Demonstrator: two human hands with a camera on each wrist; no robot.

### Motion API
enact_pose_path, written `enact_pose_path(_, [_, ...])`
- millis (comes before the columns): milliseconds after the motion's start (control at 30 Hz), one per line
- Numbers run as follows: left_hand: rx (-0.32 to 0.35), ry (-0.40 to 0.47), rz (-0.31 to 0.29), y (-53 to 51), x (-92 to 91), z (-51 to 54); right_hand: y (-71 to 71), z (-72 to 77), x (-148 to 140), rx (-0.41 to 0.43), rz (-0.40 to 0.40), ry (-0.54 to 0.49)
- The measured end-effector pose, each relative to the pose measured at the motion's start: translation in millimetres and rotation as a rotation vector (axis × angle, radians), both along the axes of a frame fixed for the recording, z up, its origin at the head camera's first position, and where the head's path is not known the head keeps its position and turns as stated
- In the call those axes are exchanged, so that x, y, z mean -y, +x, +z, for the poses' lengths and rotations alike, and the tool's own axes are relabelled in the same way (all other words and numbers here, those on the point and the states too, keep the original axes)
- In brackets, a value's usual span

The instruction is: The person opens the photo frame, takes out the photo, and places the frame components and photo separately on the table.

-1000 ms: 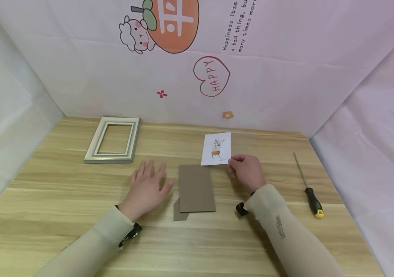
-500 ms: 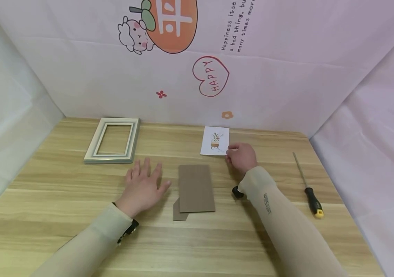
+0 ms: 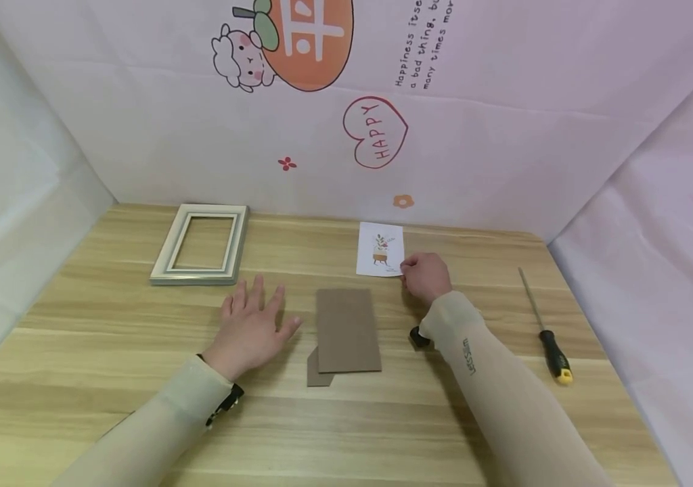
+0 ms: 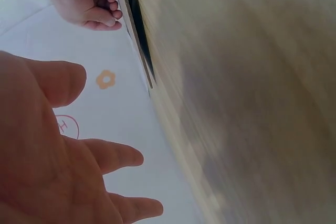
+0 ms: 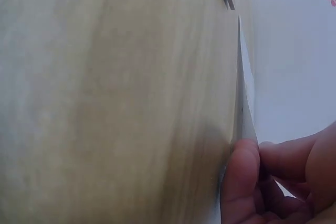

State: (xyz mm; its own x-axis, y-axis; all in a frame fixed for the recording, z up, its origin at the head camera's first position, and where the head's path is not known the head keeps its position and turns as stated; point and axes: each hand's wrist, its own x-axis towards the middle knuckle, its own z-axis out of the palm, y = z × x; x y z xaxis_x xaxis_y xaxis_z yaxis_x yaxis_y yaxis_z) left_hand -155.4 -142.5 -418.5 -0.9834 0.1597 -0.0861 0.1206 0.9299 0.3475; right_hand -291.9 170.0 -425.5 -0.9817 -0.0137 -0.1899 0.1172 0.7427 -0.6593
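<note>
A white card (image 3: 379,251) printed with a potted plant lies near the back of the table, and my right hand (image 3: 427,276) pinches its near right corner between thumb and finger. In the right wrist view the card (image 5: 247,98) shows nearly edge-on, tilted up a little at the pinched corner. My left hand (image 3: 250,331) hovers with spread, straight fingers, holding nothing; its palm also fills the lower left of the left wrist view. Just right of it lies a brown backing board (image 3: 348,331), with a brown stand flap (image 3: 319,376) sticking out from under its lower left corner.
An off-white picture frame (image 3: 199,245) with an open middle lies at the back left. A screwdriver (image 3: 544,328) with a black and yellow handle lies at the right. White cloth (image 3: 480,155) with printed drawings rises behind the wooden table (image 3: 346,439).
My right hand has moved the card away from me, toward the back of the table, and still pinches its corner. The left hand has shifted slightly back and left.
</note>
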Motion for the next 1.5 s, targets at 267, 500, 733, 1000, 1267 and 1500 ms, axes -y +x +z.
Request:
enact_pose_path(267, [0.052,0.034,-0.035,0.0,-2.6,-1.1,1.2,0.7,2.2,-0.023,-0.011,0.034])
enact_pose_path(500, [0.053,0.043,-0.042,0.6,-3.0,-1.6,4.4,2.3,3.0,-0.048,0.009,0.074])
enact_pose_path(733, [0.064,0.035,-0.051,1.8,-3.6,1.3,11.9,10.2,6.1,-0.042,0.061,0.125])
enact_pose_path(1000, [0.055,0.039,-0.114,7.2,-11.2,3.5,34.3,22.1,4.6,-0.037,0.107,0.142])
enact_pose_path(1267, [-0.034,-0.018,-0.519,26.0,-43.9,1.0,68.1,18.0,8.8,-0.068,0.302,0.192])
enact_pose_path(1500, [0.028,-0.101,-0.652,37.5,-58.0,2.0,95.5,20.8,9.4,-0.135,0.394,0.274])
